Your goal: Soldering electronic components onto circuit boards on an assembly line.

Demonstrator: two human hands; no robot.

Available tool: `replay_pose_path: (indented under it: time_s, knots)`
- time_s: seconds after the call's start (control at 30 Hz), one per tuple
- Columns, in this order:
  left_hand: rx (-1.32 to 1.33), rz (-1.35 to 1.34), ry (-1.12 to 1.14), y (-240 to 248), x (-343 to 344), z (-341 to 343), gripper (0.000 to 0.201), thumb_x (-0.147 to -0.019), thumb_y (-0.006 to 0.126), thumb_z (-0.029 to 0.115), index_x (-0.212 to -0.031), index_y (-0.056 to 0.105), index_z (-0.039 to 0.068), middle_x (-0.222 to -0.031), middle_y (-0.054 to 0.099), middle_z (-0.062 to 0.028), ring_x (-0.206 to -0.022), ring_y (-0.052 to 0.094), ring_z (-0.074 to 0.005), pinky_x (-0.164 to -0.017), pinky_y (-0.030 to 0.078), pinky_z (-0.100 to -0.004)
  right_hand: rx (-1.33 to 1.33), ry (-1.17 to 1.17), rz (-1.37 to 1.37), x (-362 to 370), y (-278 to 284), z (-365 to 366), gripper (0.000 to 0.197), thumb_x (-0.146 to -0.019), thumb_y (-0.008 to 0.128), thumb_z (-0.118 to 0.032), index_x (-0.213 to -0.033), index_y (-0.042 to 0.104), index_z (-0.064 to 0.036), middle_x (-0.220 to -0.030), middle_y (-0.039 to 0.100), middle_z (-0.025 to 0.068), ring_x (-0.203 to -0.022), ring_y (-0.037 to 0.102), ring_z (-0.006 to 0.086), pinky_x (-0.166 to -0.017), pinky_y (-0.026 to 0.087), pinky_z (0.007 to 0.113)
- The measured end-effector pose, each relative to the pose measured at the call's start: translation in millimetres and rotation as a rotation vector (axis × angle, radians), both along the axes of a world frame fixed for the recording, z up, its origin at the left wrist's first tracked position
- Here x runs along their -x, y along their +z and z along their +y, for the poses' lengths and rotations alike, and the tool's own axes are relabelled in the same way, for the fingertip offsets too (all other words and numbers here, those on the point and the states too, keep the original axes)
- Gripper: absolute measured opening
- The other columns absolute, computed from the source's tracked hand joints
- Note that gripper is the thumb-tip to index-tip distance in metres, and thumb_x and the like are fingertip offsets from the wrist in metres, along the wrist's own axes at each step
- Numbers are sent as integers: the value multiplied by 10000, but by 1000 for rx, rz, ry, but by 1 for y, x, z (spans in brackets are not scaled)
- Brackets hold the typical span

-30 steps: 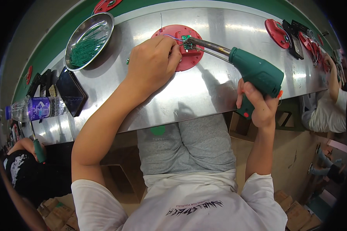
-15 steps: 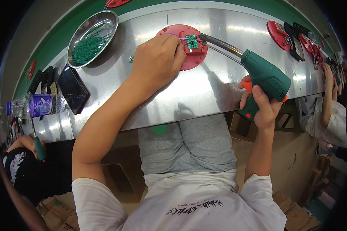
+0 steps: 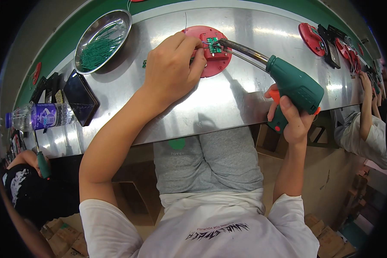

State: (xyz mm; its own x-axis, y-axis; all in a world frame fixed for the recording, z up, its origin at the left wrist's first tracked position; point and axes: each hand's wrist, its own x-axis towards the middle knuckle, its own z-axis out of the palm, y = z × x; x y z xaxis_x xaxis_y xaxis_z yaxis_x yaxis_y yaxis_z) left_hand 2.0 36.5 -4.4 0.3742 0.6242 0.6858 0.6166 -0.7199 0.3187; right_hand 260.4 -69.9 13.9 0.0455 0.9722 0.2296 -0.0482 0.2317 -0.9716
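In my right hand (image 3: 294,120) is a green soldering gun (image 3: 294,84) with an orange trigger, my fingers wrapped round its grip. Its long metal tip reaches left to a small green circuit board (image 3: 213,45). That board sits on a round red plastic housing (image 3: 219,68) lying on the metal bench. Over the housing's left part, my left hand (image 3: 174,64) is closed in a pinch at thin wires (image 3: 204,43) beside the board. The fingertips partly cover what they hold. Another small green board (image 3: 145,63) shows just left of that hand.
A steel bowl (image 3: 78,60) of green wires stands at the back left, near a dark tablet-like slab (image 3: 82,99) and a lying plastic bottle (image 3: 43,117). More red housings (image 3: 311,41) and black parts lie to the right. Co-workers' arms (image 3: 365,99) show at both sides.
My left hand has shifted slightly left, its fingers still pinched. The soldering gun has moved a little left, its tip staying at the circuit board.
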Motion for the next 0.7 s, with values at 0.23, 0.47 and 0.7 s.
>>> replay_pose_path:
  time_s: [0.23,0.47,0.7]
  knots:
    - [-15,50,16,0,1,1,77,-833,691,94,-894,673,51,-769,615,-93,-631,620,-256,-572,486,-349,-3,23,-54,-1,3,0,260,-901,673,-91,-1118,647,50,-914,700,114,-577,599,126,-516,489,258]
    - [13,-30,-11,0,3,2,83,-838,695,97,-895,690,37,-764,625,-96,-619,632,-240,-565,499,-332,-14,18,-49,-2,2,-2,253,-900,672,-87,-1105,648,58,-898,704,112,-582,599,122,-524,492,255]
    - [132,-112,-2,-1,4,3,80,-796,678,127,-806,658,50,-736,647,-94,-627,629,-253,-569,496,-359,-7,75,-182,-9,0,-1,402,-925,599,-135,-1267,557,72,-1022,669,184,-598,614,172,-535,498,283]
